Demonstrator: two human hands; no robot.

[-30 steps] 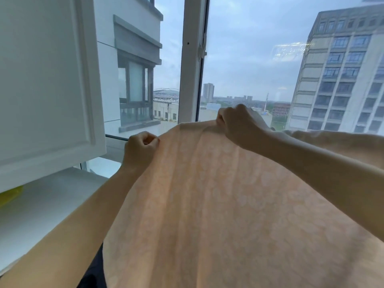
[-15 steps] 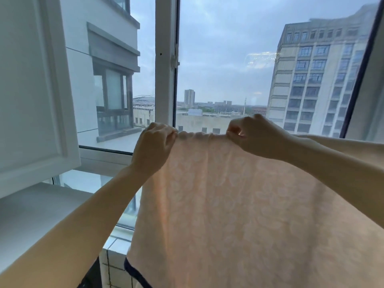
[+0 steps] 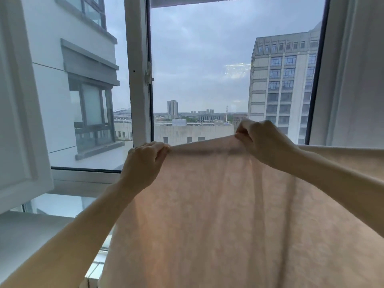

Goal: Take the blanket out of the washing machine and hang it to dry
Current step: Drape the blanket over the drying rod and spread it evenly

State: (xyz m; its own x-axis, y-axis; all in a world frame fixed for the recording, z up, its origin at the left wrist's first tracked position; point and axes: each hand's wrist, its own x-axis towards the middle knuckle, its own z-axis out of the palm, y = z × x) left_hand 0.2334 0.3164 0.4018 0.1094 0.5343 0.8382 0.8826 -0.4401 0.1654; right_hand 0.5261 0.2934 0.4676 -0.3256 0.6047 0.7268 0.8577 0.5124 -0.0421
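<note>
A thin peach-coloured blanket (image 3: 218,215) hangs in front of me and fills the lower middle and right of the view. Its top edge is stretched between my two hands. My left hand (image 3: 143,163) grips the edge at the left, fingers curled over the cloth. My right hand (image 3: 264,140) pinches the edge a little higher, to the right. Beyond my right hand the blanket runs on level to the right border. The washing machine is out of view, and what the blanket hangs on is hidden.
A tall window (image 3: 207,80) with a white upright frame post (image 3: 138,80) stands straight ahead, buildings outside. A white cabinet door (image 3: 18,100) stands at the left above a white ledge (image 3: 27,235). A pale curtain (image 3: 357,80) hangs at the right.
My hands have moved further apart along the blanket's top edge, which is now pulled taut. The view has tilted up, showing more window and the curtain at the right.
</note>
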